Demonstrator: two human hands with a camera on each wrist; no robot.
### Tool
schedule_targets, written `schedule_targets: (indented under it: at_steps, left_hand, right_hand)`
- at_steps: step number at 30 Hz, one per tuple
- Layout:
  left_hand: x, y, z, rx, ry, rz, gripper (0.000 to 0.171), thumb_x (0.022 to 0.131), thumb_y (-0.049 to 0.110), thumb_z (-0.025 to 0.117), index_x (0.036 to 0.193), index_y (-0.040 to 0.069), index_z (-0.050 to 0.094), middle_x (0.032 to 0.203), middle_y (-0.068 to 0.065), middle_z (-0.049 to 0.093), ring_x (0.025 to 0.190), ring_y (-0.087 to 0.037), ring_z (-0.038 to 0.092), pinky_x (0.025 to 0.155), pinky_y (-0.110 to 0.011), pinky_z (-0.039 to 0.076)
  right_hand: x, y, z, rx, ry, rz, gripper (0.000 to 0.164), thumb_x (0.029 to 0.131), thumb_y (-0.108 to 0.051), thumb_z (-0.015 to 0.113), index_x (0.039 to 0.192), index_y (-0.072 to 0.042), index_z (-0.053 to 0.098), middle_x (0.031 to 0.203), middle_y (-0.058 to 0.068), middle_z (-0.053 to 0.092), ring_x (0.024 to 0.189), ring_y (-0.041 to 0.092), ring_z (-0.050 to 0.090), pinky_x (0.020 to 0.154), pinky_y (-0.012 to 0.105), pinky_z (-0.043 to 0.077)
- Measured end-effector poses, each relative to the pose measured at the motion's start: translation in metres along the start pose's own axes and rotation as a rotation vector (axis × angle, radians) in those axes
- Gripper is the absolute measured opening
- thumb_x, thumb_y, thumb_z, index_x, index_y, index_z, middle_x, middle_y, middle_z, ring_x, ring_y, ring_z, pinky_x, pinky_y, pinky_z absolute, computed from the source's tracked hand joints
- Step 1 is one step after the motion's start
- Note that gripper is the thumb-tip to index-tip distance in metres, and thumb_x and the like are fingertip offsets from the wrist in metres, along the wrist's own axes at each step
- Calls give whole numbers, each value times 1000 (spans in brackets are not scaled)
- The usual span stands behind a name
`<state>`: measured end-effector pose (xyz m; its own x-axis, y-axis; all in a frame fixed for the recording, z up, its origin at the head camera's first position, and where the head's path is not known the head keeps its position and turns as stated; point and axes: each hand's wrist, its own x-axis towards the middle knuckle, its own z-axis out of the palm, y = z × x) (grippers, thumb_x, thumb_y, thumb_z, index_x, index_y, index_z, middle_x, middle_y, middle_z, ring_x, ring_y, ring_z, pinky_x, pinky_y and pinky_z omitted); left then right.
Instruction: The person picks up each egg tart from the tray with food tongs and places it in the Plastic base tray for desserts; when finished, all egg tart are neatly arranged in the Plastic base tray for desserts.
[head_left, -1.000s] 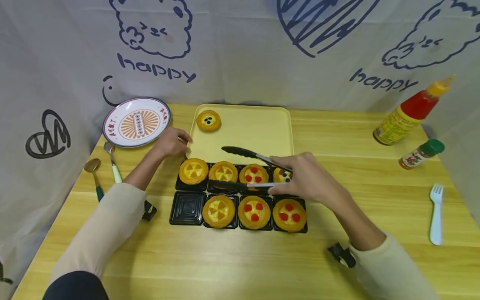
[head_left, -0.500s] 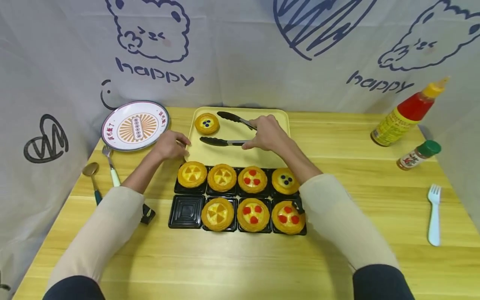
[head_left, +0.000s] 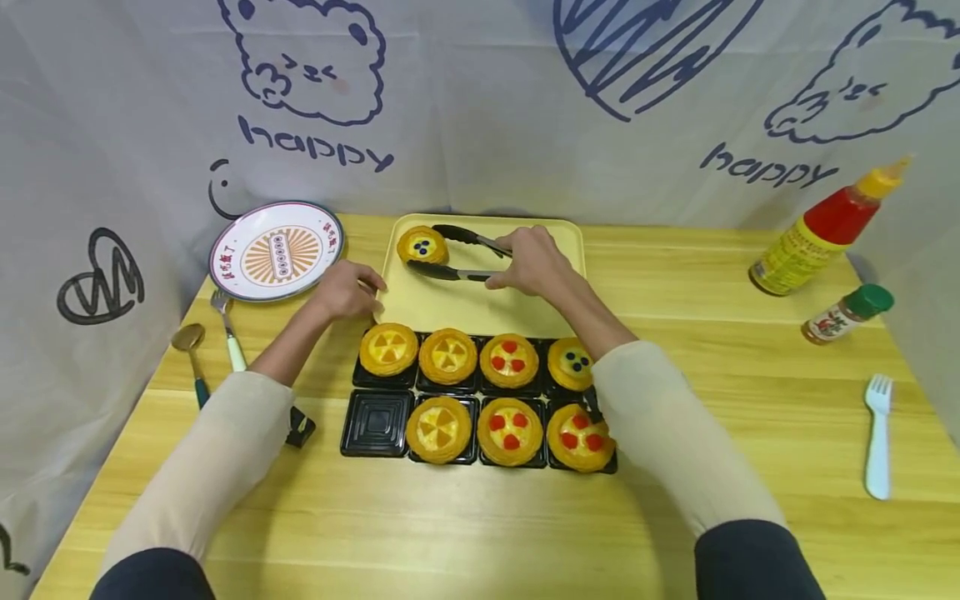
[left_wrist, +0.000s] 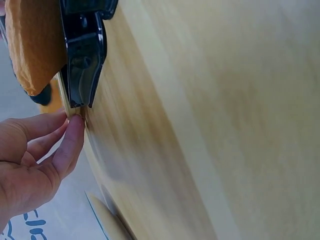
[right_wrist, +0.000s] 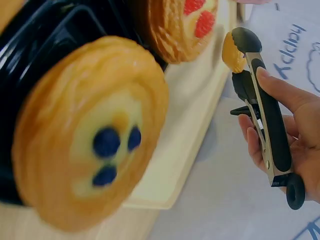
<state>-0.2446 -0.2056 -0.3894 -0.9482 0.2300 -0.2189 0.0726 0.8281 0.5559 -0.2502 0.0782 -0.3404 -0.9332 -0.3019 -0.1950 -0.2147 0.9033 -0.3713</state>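
Note:
My right hand (head_left: 531, 262) grips black-tipped metal tongs (right_wrist: 270, 117) over the yellow tray (head_left: 487, 308). The tong tips stand on either side of a blueberry tart (head_left: 422, 246) at the tray's far left corner, right at its crust. At the tray's left edge, my left hand (head_left: 347, 290) pinches the rim; thumb and fingertips show there in the left wrist view. In front of the tray, black plastic trays (head_left: 377, 423) form two rows. Several tarts with orange wedges (head_left: 439, 429), red fruit (head_left: 510, 432) or blueberries (head_left: 572, 363) sit in them; the front left compartment holds no tart.
A white patterned plate (head_left: 277, 250), a fork (head_left: 228, 329) and a spoon (head_left: 191, 354) lie on the left. To the right are a red sauce bottle (head_left: 825, 229), a green-capped shaker (head_left: 847, 314) and a pale blue fork (head_left: 877, 437). A drawn-on cloth (head_left: 480, 108) hangs behind.
My right hand has moved the tongs from above the back row of tarts to the tray, then left around the blueberry tart. My left hand has stayed at the tray's edge.

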Motion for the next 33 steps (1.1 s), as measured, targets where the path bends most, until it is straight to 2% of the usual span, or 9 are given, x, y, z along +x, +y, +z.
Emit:
schedule_targets:
  at_steps: [4, 8, 10, 14, 17, 20, 26, 27, 33]
  left_hand:
    - [0, 0, -1, 4, -9, 0, 33, 77, 5, 71, 108, -6, 66, 109, -25, 66, 100, -38, 63, 87, -44, 50]
    - [2, 2, -1, -1, -15, -2, 33, 78, 5, 70, 109, -5, 65, 110, -25, 66, 101, -37, 62, 88, -44, 50]
    - [4, 4, -1, 4, -13, 6, 33, 78, 5, 70, 109, -5, 66, 110, -25, 66, 101, -37, 62, 89, -44, 49]
    - [4, 5, -1, 7, -15, 14, 33, 78, 5, 70, 108, -5, 66, 110, -25, 66, 101, -37, 62, 90, -45, 49]
    - [1, 4, -1, 11, -13, 13, 33, 77, 5, 70, 108, -6, 65, 109, -25, 66, 101, -38, 63, 90, -45, 48]
    - [0, 2, -1, 21, -4, 24, 33, 78, 6, 70, 108, -6, 65, 109, -25, 66, 100, -38, 63, 90, -46, 47]
    - [2, 1, 0, 9, -1, 37, 32, 78, 6, 70, 107, -6, 66, 107, -25, 66, 99, -38, 64, 88, -45, 48]
    - [2, 1, 0, 11, -3, 41, 32, 78, 6, 70, 107, -6, 66, 107, -25, 66, 98, -38, 64, 87, -45, 48]
    - [1, 0, 1, 27, -9, 42, 32, 78, 6, 69, 107, -6, 65, 109, -26, 66, 98, -39, 64, 89, -47, 48]
  right_hand:
    - [-19, 7, -8, 1, 24, -46, 70, 79, -40, 75, 136, -7, 50, 118, 13, 67, 57, 13, 56, 58, 24, 43]
    - [-43, 15, -17, 29, 30, -76, 70, 78, -37, 76, 136, -6, 50, 121, 16, 65, 91, 24, 69, 65, 29, 53]
    - [-57, 20, -22, 38, 35, -86, 70, 78, -36, 77, 136, -7, 51, 121, 17, 65, 92, 25, 69, 62, 29, 51]
    - [-87, 24, -27, 40, 43, -153, 68, 77, -34, 78, 133, -5, 54, 112, 19, 69, 65, 20, 64, 49, 25, 39]
    - [-111, 21, -26, 74, 36, -222, 67, 75, -33, 79, 131, -4, 56, 95, 18, 73, 44, 11, 37, 44, 22, 28]
    - [-132, 15, -21, 118, 15, -257, 66, 74, -33, 80, 130, -6, 57, 79, 12, 71, 43, 8, 20, 43, 20, 24]
    - [-160, -4, -5, 185, -88, -290, 66, 76, -30, 78, 134, -9, 54, 83, 7, 72, 37, 4, 32, 39, 17, 33]
    - [-162, -8, -2, 188, -98, -301, 66, 76, -29, 79, 134, -8, 54, 91, 8, 73, 37, 3, 35, 39, 18, 34]
    - [-166, -26, 20, 181, -120, -345, 61, 76, -27, 80, 128, -4, 59, 81, 5, 70, 54, 4, 44, 48, 16, 38]
